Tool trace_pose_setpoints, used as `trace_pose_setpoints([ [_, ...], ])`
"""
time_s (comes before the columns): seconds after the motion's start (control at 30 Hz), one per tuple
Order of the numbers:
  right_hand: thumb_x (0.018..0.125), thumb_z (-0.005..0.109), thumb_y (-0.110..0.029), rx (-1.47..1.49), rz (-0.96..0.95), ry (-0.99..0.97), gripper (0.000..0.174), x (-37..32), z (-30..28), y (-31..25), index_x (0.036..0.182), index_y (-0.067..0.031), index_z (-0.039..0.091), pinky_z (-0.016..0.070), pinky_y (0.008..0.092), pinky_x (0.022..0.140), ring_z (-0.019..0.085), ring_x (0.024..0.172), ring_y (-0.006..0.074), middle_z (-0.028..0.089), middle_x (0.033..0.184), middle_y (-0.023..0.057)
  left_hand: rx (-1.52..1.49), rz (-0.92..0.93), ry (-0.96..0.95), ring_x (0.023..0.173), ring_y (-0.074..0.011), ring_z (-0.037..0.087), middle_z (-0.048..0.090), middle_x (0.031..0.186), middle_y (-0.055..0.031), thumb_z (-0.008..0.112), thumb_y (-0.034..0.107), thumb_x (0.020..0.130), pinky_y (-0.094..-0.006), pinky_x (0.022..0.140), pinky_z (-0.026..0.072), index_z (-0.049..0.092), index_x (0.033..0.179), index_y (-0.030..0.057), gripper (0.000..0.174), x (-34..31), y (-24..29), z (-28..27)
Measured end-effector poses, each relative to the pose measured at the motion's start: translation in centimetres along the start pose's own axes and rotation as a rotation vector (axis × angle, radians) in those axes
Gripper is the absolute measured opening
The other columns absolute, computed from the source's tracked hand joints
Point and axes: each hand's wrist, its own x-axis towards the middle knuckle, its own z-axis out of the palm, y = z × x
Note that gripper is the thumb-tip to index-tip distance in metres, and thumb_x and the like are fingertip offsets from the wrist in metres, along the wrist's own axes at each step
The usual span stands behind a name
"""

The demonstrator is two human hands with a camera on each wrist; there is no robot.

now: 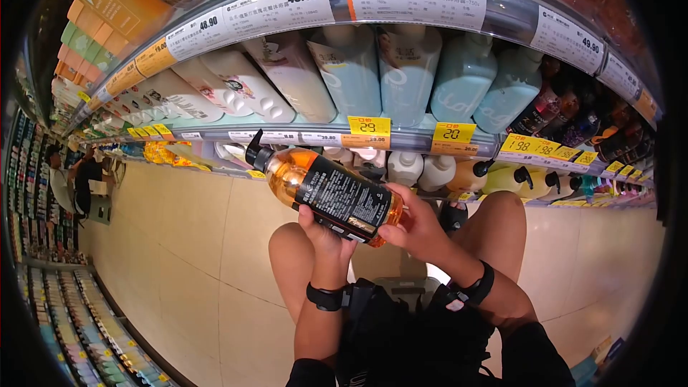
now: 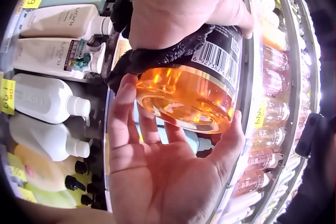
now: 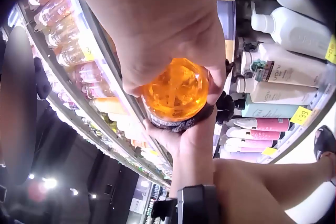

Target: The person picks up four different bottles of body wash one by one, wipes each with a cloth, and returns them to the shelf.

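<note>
A pump bottle of amber liquid with a black label is held in both hands in front of the shelves. It lies tilted, its black pump toward the upper left and its base toward the lower right. White print on the label faces up. My left hand grips the bottle's middle from below, its thumb over the label edge. At the base, my right hand holds the lower end between thumb and fingers. A barcode shows in the left wrist view. The right wrist view shows the amber base.
Pale blue bottles stand on the shelf just beyond, behind a ledge with yellow price tags. White bottles fill the lower shelf. My bent knees flank the hands. Another person is far down the aisle at left.
</note>
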Motion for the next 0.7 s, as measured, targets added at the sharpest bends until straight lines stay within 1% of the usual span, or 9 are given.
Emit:
trace_pose_setpoints([
  [0.1,0.069,0.077,-0.009,-0.173,-0.176,0.105,0.067,-0.4,0.5,0.5,0.125,-0.0028,0.042,0.0476,0.0360,0.086,0.054,0.103,0.0198,0.048,0.117,0.0128,0.029,-0.046,0.098,0.105,-0.0298,0.056,0.055,0.117,-0.0149,0.061,0.062,0.073,-0.0439,0.090,0.0485,0.042,0.128,0.0063,0.080,0.0,0.0,-0.4],
  [0.17,0.064,0.080,-0.013,-1.140,-0.822,0.160,0.064,-0.4,0.4,-0.7,0.118,-0.0030,0.048,0.0461,0.0414,0.087,0.052,0.104,0.0297,0.045,0.119,0.0162,-0.006,-0.052,0.084,0.105,-0.0290,0.057,0.055,0.116,-0.0143,0.064,0.061,0.071,-0.0429,0.091,0.0482,0.042,0.127,0.0055,0.081,-0.1,-0.1,-0.2],
  [0.27,0.059,0.083,-0.016,-1.078,-0.902,0.092,0.066,0.2,0.1,-0.8,0.115,-0.0036,0.049,0.0441,0.0444,0.088,0.048,0.104,0.0369,0.042,0.119,0.0187,-0.062,-0.062,0.058,0.104,-0.0283,0.057,0.055,0.115,-0.0137,0.069,0.058,0.068,-0.0418,0.091,0.0480,0.042,0.126,0.0045,0.084,0.0,0.2,0.0],
  [0.33,0.058,0.084,-0.015,-0.878,-0.737,0.163,0.072,-0.1,0.4,-0.3,0.119,-0.0031,0.047,0.0454,0.0412,0.087,0.049,0.103,0.0350,0.041,0.121,0.0191,-0.051,-0.011,-0.002,0.106,-0.0313,0.056,0.054,0.118,-0.0162,0.063,0.061,0.073,-0.0446,0.092,0.0474,0.041,0.128,0.0059,0.081,-0.1,0.2,-0.2],
  [0.4,0.058,0.084,-0.013,-0.073,-0.131,0.019,0.080,0.2,-0.1,1.0,0.124,-0.0027,0.041,0.0464,0.0382,0.085,0.051,0.102,0.0353,0.040,0.123,0.0201,-0.060,-0.003,-0.012,0.107,-0.0316,0.055,0.054,0.119,-0.0168,0.062,0.061,0.073,-0.0449,0.092,0.0468,0.041,0.128,0.0058,0.082,0.0,0.1,-0.5],
  [0.5,0.056,0.084,-0.011,0.060,-0.060,0.059,0.088,-0.2,1.1,0.5,0.128,-0.0015,0.035,0.0470,0.0369,0.085,0.052,0.102,0.0367,0.040,0.125,0.0222,-0.052,0.014,-0.006,0.108,-0.0322,0.054,0.053,0.119,-0.0180,0.061,0.062,0.073,-0.0455,0.093,0.0458,0.040,0.129,0.0054,0.082,0.1,0.0,-0.1],
  [0.53,0.056,0.084,-0.011,0.059,-0.059,0.059,0.088,-0.2,1.0,0.5,0.128,-0.0015,0.035,0.0470,0.0369,0.085,0.052,0.102,0.0367,0.040,0.125,0.0222,-0.034,0.027,0.011,0.109,-0.0325,0.054,0.053,0.120,-0.0185,0.061,0.063,0.073,-0.0459,0.093,0.0453,0.040,0.129,0.0052,0.083,0.1,0.0,0.1],
  [0.6,0.055,0.083,-0.010,-0.980,-0.694,0.156,0.087,-0.3,0.7,0.4,0.128,-0.0039,0.037,0.0464,0.0389,0.087,0.052,0.105,0.0378,0.040,0.124,0.0233,-0.062,-0.040,0.039,0.108,-0.0320,0.054,0.053,0.118,-0.0165,0.057,0.066,0.074,-0.0448,0.093,0.0454,0.040,0.129,0.0059,0.083,0.0,0.0,-0.1],
  [0.7,0.056,0.083,-0.011,-1.051,-0.784,0.101,0.082,0.0,0.4,-0.2,0.127,-0.0086,0.040,0.0460,0.0407,0.087,0.050,0.107,0.0377,0.038,0.126,0.0235,-0.081,-0.003,0.069,0.105,-0.0308,0.056,0.054,0.117,-0.0153,0.059,0.066,0.073,-0.0429,0.092,0.0470,0.042,0.126,0.0055,0.082,0.0,0.2,-0.1],
])
